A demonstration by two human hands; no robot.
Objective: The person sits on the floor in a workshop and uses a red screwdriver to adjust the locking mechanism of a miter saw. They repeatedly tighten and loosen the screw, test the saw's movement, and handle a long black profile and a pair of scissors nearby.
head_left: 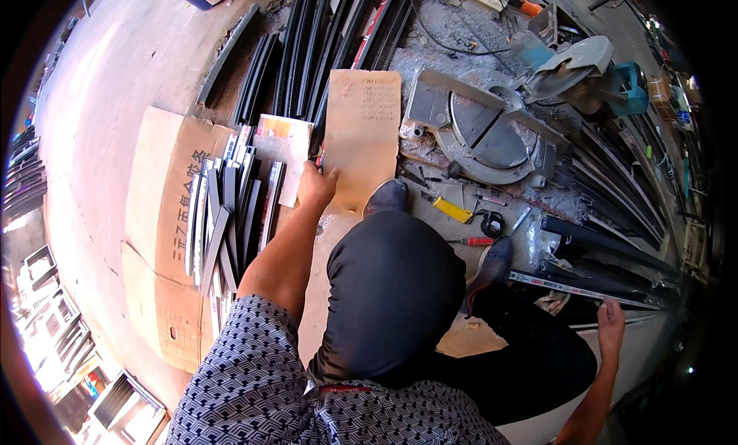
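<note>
On the left, my left hand (317, 185) is closed with thumb and finger around the near end of a dark strip with a red and white edge, partly hidden by a brown cardboard sheet (361, 149). Handwritten rows mark that sheet. A white paper (286, 141) lies just left of the hand. At the lower right, my right hand (611, 326) is closed at a long profile strip (569, 286) covered in white printed film. Its fingertips are small in view, resting on the strip's near edge.
A dusty miter saw (492, 130) stands at the right. Before it lie a yellow tool (452, 210), a tape measure (491, 223) and a red-handled tool (477, 241). Dark profile offcuts (231, 206) are piled on flattened cardboard (154, 214); long black profiles (307, 53) lie beyond.
</note>
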